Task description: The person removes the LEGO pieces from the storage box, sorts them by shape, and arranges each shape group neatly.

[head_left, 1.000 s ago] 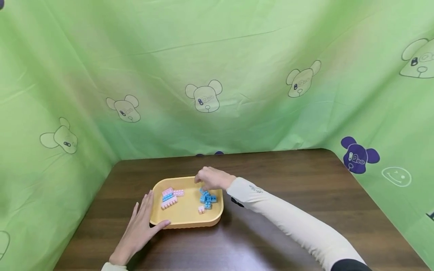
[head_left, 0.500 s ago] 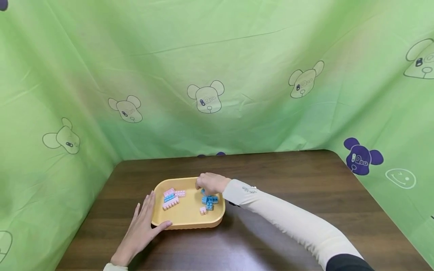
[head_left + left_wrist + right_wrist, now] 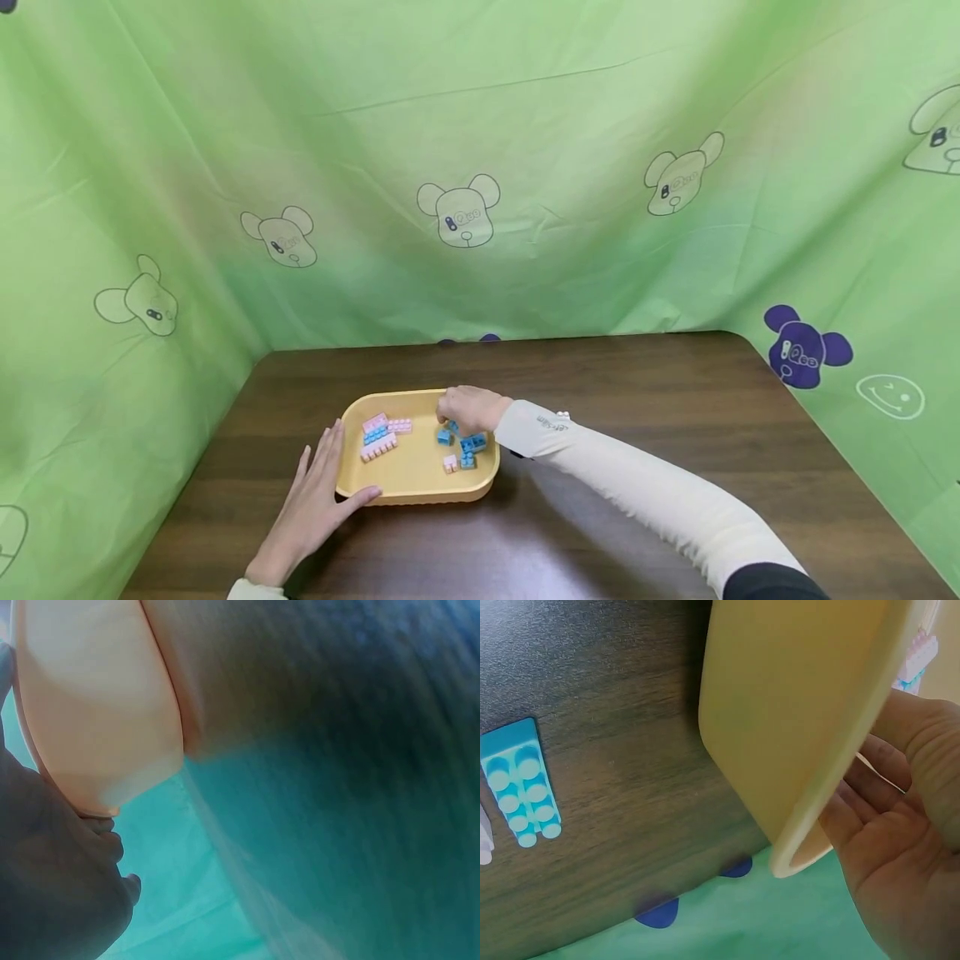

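My left hand (image 3: 311, 504) lies against the left end of a yellow tray (image 3: 416, 497), its fingers straight along the side and the thumb over the front rim. In the left wrist view this hand (image 3: 56, 862) is dark beside the tray's pale wall (image 3: 105, 697). My right hand (image 3: 471, 408) reaches over the far right rim, fingers pointing down among blue toy bricks (image 3: 472, 443). The right wrist view has its palm (image 3: 907, 847) beside the rim, fingertips hidden behind it; I cannot tell whether they pinch a brick. One blue brick (image 3: 445, 437) lies just below the fingers.
Pink bricks (image 3: 378, 447) and a blue brick (image 3: 375, 435) lie in the tray's left half, a small pink brick (image 3: 450, 463) near its front right. Outside on the table (image 3: 630, 750) are a blue brick (image 3: 521, 780) and a pale brick (image 3: 484, 836). A green cloth (image 3: 360, 300) hangs behind.
My right hand has sunk lower into the tray. The blue bricks have spread apart, one now lying to the left of the others. My left hand stays at the tray's side.
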Motion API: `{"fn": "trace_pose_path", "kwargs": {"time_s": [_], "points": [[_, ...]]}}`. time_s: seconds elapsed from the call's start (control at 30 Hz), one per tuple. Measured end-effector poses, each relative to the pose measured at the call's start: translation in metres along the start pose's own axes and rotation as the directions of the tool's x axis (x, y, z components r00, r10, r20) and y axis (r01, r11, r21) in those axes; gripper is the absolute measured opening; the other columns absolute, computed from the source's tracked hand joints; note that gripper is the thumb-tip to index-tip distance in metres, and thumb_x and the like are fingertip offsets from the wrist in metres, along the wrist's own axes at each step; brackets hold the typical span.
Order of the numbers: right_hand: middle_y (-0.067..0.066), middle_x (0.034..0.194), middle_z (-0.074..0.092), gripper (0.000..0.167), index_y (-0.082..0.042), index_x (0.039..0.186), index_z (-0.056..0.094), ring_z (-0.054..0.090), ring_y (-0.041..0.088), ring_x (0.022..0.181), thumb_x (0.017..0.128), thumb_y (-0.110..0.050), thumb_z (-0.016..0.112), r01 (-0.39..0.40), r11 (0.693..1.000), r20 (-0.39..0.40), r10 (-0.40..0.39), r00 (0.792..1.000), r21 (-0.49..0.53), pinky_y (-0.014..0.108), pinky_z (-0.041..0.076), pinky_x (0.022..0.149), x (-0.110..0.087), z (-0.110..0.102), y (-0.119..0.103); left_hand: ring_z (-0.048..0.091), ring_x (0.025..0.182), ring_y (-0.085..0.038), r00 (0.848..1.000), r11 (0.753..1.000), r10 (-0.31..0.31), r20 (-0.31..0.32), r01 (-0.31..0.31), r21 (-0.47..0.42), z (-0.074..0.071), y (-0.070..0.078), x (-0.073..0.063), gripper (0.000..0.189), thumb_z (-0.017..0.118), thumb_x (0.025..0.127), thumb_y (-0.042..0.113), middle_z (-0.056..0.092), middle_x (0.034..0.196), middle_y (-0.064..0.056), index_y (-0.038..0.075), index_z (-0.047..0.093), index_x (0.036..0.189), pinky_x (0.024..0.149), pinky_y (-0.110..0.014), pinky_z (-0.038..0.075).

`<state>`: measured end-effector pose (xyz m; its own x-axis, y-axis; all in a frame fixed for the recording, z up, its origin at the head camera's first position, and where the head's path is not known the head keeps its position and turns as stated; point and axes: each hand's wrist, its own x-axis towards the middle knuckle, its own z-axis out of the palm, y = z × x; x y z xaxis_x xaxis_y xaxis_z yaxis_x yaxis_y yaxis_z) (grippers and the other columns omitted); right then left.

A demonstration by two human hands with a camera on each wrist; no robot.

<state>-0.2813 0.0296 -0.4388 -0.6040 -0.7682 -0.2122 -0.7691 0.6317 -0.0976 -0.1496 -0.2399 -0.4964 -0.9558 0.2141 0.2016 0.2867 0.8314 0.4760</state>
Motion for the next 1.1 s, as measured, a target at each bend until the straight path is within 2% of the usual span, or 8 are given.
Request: {"fn": "trace_pose_path", "kwargs": {"time_s": [0.1,0.23,0.77,0.93,1.1], "points": [[0.001,0.092,0.071,0.014,-0.007,0.092,0.077,0.055,0.012,0.08,0.086,0.005,0.081,-0.013,1.0,-0.01,0.013,1.0,-0.014,0.022,0.053,0.078,-0.003,0.002,0.0,0.017,0.159,-0.045,1.0,1.0,0.0,0.003,0.0,-0.001,0.0,0.0,0.0,0.111,0.075,0.094,0.056,0.019,0.174,-0.023,-0.002,0.015,0.168,0.127,-0.065,0.012],[0.002,0.098,0.074,0.017,-0.008,0.098,0.08,0.063,0.015,0.088,0.086,0.004,0.082,-0.018,0.999,-0.02,0.018,1.0,-0.03,0.025,0.057,0.087,-0.005,0.006,0.0,0.018,0.159,-0.046,1.0,1.0,0.003,0.001,-0.003,-0.002,0.0,0.001,0.0,0.112,0.075,0.094,0.055,0.02,0.173,-0.024,-0.002,0.015,0.168,0.126,-0.066,0.012],[0.002,0.102,0.078,0.021,-0.008,0.103,0.082,0.071,0.017,0.097,0.084,0.002,0.085,0.065,0.996,-0.092,-0.071,0.993,-0.066,0.026,0.058,0.093,-0.008,0.013,0.004,0.017,0.159,-0.046,1.0,1.0,-0.006,0.008,0.006,-0.007,0.001,0.0,0.001,0.111,0.076,0.094,0.053,0.018,0.174,-0.023,-0.001,0.014,0.168,0.127,-0.065,0.011],[0.001,0.099,0.078,0.022,-0.007,0.1,0.082,0.071,0.016,0.092,0.081,0.004,0.084,0.106,0.992,-0.139,-0.115,0.984,-0.07,0.024,0.058,0.09,-0.011,0.013,0.005,0.017,0.159,-0.046,1.0,1.0,-0.004,0.009,0.004,-0.006,0.001,0.0,-0.001,0.112,0.075,0.094,0.055,0.018,0.174,-0.023,0.0,0.013,0.169,0.127,-0.064,0.013],[0.004,0.101,0.078,0.023,-0.004,0.104,0.081,0.071,0.015,0.089,0.082,0.002,0.086,0.103,0.995,-0.155,-0.104,0.982,-0.014,0.024,0.06,0.084,-0.015,0.008,0.004,0.016,0.159,-0.045,1.0,1.0,-0.008,0.009,0.008,-0.004,0.001,-0.001,0.0,0.111,0.075,0.094,0.055,0.017,0.174,-0.023,0.0,0.013,0.169,0.127,-0.064,0.014]]}}
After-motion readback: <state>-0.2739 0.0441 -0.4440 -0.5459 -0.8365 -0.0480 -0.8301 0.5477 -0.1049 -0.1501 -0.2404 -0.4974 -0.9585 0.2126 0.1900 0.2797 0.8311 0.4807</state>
